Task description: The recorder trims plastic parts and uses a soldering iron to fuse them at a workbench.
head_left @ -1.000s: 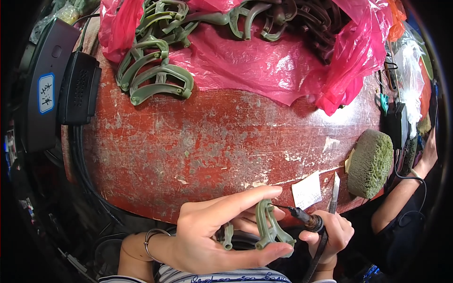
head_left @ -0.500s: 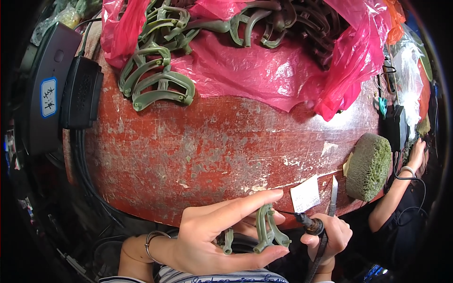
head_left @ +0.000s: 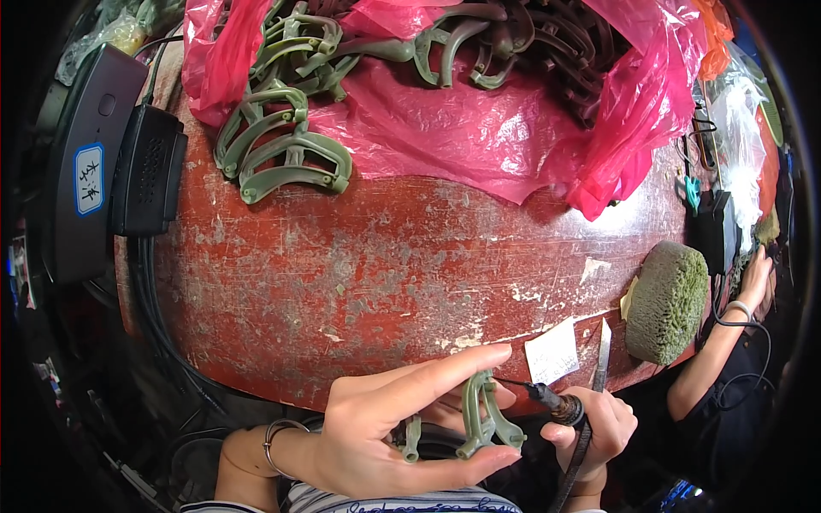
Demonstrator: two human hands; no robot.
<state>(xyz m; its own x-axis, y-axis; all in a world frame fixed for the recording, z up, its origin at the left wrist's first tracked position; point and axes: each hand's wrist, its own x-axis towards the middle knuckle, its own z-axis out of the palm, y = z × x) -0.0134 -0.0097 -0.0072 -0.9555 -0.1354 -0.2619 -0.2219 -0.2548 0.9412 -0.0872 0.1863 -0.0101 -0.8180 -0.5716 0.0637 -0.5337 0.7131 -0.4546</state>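
My left hand point(head_left: 368, 427) is closed around a curved olive-green plastic frame piece point(head_left: 492, 419), its index finger stretched along the top and thumb below. Part of the piece is hidden behind my fingers. My right hand point(head_left: 603, 432) grips a soldering-iron-like tool point(head_left: 560, 403) with a dark, round front and a thin tip pointing left at the upper end of the piece; whether they touch I cannot tell. A narrow flat blade point(head_left: 604, 346) also runs through my right hand, its pointed end resting over the table edge.
Similar green pieces point(head_left: 295, 167) lie at the back on the red worn table point(head_left: 342, 265) and on pink plastic sheeting point(head_left: 479, 145). A green sponge-like block point(head_left: 667, 303) and a paper slip point(head_left: 552, 352) sit right. Black boxes point(head_left: 150, 171) stand left. Another person's arm point(head_left: 718, 350) is far right.
The tool in my right hand has shifted very slightly left and up beside the green piece. My left hand keeps its hold almost unmoved.
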